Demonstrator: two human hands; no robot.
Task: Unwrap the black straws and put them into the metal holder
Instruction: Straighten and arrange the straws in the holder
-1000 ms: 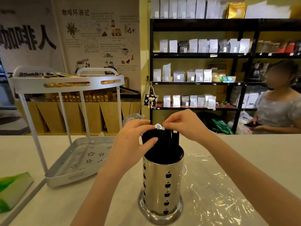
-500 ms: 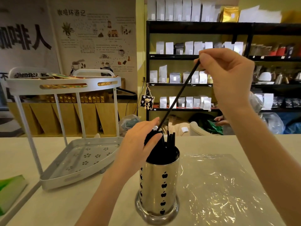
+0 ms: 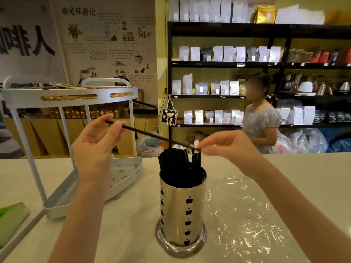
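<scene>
1. The counter (image 3: 133, 234) carries everything; one white two-tier rack (image 3: 72, 95) stands at my left, one sheet of clear plastic wrap (image 3: 247, 215) lies flat at my right, touching the holder's base.
2. One metal holder (image 3: 182, 209) with apple cut-outs stands upright between my forearms; a dense bundle of black straws (image 3: 178, 162) fills it, too tightly packed for me to count.
3. My left hand (image 3: 95, 147) is pinched narrow on one end of a single black straw (image 3: 152, 135); my right hand (image 3: 226, 147) is pinched on the other end; the straw hangs tilted above the holder, its right end lower and just over the bundle.
4. Whether any wrapper clings to this straw, I cannot tell; it looks bare.
5. Risks, as I judge them: the holder is nearly full, so the tip could catch on the upright straws and bend or skid out; pushing sideways might tip the holder; a dropped straw could roll onto the slippery wrap.
</scene>
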